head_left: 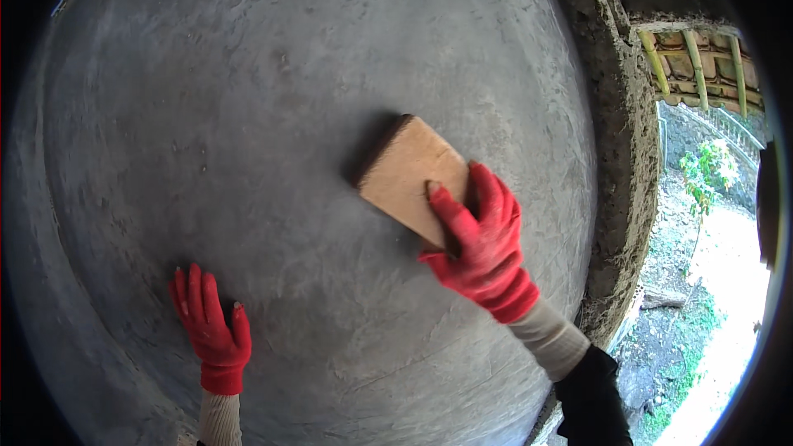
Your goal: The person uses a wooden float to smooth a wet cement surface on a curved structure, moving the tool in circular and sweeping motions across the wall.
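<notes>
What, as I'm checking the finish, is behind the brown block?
Grey wall shows around the brown block, darker along its left edge; the patch directly behind is covered, unseen.

A big gray wall (248,99) has a rough edge (621,165). Outside are a tile roof (719,67), a green plant (705,172) and bright ground (727,297).

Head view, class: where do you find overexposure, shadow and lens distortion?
Head view: outdoor ground at right is washed out; head view: a soft shadow darkens the grey surface left of the brown block; head view: the rough border bows outward, fisheye-style.
</notes>
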Available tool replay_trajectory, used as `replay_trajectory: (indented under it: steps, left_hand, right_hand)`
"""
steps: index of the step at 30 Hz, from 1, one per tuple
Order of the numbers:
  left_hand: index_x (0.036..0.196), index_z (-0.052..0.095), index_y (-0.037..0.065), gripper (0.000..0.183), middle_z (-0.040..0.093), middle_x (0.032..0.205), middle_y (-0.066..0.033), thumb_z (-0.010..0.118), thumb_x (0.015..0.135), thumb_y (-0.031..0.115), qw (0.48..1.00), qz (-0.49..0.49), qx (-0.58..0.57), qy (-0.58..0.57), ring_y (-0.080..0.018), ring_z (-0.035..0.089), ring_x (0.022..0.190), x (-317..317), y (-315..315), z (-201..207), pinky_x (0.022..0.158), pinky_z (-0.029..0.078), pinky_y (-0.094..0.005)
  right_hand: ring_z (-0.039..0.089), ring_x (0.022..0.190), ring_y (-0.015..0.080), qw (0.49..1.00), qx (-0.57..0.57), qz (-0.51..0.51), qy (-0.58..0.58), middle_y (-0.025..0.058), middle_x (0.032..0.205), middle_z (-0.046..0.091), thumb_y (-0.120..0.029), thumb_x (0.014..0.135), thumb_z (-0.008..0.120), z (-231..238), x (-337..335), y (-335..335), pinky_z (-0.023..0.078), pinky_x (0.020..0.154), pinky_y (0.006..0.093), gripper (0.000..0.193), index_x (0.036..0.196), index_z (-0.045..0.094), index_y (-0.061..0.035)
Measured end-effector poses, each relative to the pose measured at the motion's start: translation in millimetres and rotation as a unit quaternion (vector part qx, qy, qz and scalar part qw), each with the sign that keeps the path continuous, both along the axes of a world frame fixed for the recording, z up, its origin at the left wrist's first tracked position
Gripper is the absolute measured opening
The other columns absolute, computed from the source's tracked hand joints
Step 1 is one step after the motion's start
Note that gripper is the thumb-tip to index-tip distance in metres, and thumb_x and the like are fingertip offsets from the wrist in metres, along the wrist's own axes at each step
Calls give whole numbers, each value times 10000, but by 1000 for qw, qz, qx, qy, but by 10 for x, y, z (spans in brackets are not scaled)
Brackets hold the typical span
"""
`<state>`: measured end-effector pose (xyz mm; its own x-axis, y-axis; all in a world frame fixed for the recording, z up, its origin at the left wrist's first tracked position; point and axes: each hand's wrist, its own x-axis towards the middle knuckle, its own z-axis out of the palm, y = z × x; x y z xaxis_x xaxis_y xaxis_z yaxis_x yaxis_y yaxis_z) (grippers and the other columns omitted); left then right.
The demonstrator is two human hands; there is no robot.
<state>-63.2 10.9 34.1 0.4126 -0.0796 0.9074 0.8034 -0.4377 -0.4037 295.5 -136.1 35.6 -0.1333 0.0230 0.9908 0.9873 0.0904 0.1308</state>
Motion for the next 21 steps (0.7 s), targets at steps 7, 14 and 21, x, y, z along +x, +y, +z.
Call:
replay_trajectory:
  steps: [7, 14, 21]
  left_hand:
    - [1318, 461, -70, 519, 425, 1433, -252, 477, 922, 266, 1000, -4, 2, -15, -492, 359, 1347, 4, -9, -6, 1121, 269, -627]
    - [1379, 414, -93, 548, 389, 1483, -242, 456, 927, 214, 1000, 0, 2, -18, -479, 326, 1386, 8, 41, -44, 1133, 278, -577]
    - [1399, 397, -89, 557, 386, 1488, -241, 448, 941, 223, 1000, 13, -8, -13, -476, 323, 1390, -24, -7, -75, 1135, 281, -562]
  right_hand:
    - [505, 1108, 376, 995, -47, 36, -77, 222, 1328, 452, -257, 503, 857, -341, -12, -23, 439, 871, 508, 940, 1379, 516, -281]
    - [534, 1070, 366, 994, -10, 58, -89, 203, 1292, 476, -258, 594, 807, -287, -457, 174, 477, 813, 467, 750, 1309, 581, -258]
    - [522, 1124, 371, 999, 22, 37, 3, 211, 1323, 464, -249, 508, 847, 115, 104, 17, 450, 880, 497, 881, 1340, 558, -266]
